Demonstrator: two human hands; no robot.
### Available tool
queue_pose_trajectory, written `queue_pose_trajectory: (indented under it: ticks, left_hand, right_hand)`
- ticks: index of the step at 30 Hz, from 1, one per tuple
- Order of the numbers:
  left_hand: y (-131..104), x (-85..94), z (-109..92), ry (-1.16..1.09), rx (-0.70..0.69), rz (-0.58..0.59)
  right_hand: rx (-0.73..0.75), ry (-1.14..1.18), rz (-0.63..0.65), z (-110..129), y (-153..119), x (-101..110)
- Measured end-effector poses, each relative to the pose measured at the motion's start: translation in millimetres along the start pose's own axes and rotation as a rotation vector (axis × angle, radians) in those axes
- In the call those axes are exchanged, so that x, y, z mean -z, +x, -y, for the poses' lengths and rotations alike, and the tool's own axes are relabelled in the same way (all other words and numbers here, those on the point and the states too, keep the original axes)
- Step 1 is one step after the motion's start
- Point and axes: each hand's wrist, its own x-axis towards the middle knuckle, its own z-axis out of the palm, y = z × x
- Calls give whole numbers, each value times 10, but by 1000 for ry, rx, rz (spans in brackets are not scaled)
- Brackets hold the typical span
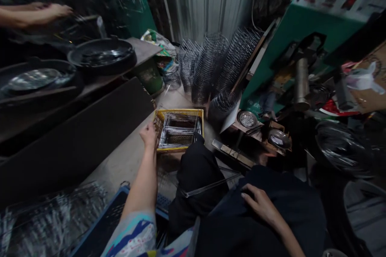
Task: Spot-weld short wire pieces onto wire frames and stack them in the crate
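Wire frames (181,130) in yellow crate (159,121), just ahead of L leg (196,164). L hand (148,134) by crate's L side, fingers curled, can't tell if gripping. R hand (259,200) on R thigh (289,196), fingers loose, slightly apart.

One head-worn camera faces forward and down, close above the lap (235,225), toward a yellow crate (181,149)
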Motion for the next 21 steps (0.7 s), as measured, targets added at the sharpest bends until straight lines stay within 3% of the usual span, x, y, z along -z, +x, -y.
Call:
queue_pose_trajectory:
  ticks: [5,8,11,13,14,15,17,21]
  left_hand:
    - [-367,-146,476,78,112,197]
    - [-782,-73,563,98,74,346]
    - [-1324,159,439,78,-27,496]
    - [-1709,353,278,57,-157,661]
    - [-1881,446,196,67,-339,785]
    - [-2025,529,122,94,-485,813]
    - [-2209,641,9,146,-691,844]
    - [-2256,648,-157,188,-796,856]
  right_hand:
    - [-34,-12,-25,-47,19,23]
    - [-30,-18,-50,-72,20,80]
    - [-8,-38,-101,-99,17,223]
    - [-2,-57,-194,-138,-7,404]
    - [-10,-69,-262,-175,-37,525]
    - [-32,-89,-346,-229,-86,665]
    - [-116,-157,-549,-403,-258,984]
    - [-358,-342,-887,-994,-932,1527]
